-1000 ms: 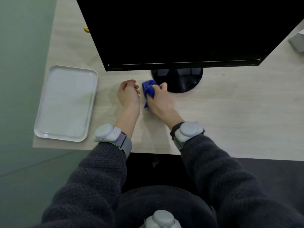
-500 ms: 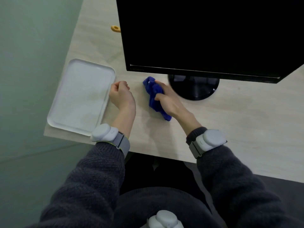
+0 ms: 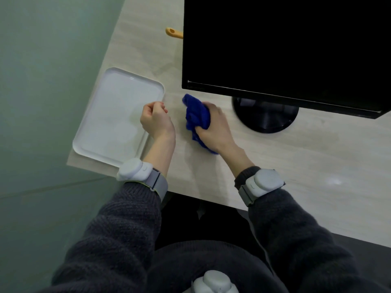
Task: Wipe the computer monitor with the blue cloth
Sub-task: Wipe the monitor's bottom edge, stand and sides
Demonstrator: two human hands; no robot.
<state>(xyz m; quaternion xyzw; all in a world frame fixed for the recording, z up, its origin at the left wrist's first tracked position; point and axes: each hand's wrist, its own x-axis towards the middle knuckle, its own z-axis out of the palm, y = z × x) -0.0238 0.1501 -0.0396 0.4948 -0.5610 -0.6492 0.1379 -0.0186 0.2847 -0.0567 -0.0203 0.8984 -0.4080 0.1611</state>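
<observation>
A black computer monitor (image 3: 283, 45) with a dark screen stands on a round black base (image 3: 265, 117) at the back of the pale wooden desk (image 3: 306, 170). My right hand (image 3: 213, 127) grips a bunched blue cloth (image 3: 196, 116) just above the desk, below the monitor's lower left corner and left of the base. My left hand (image 3: 155, 119) is curled into a loose fist with nothing in it, over the right edge of the white tray. Both wrists wear grey bands.
A white rectangular tray (image 3: 110, 115) lies at the desk's left front corner. An orange handle (image 3: 173, 32) pokes out from behind the monitor's left edge. Green floor lies left of the desk.
The view has swung left, so the monitor sits further right in frame. My hands have drifted apart, the left toward the tray. More of the cloth shows in my right hand.
</observation>
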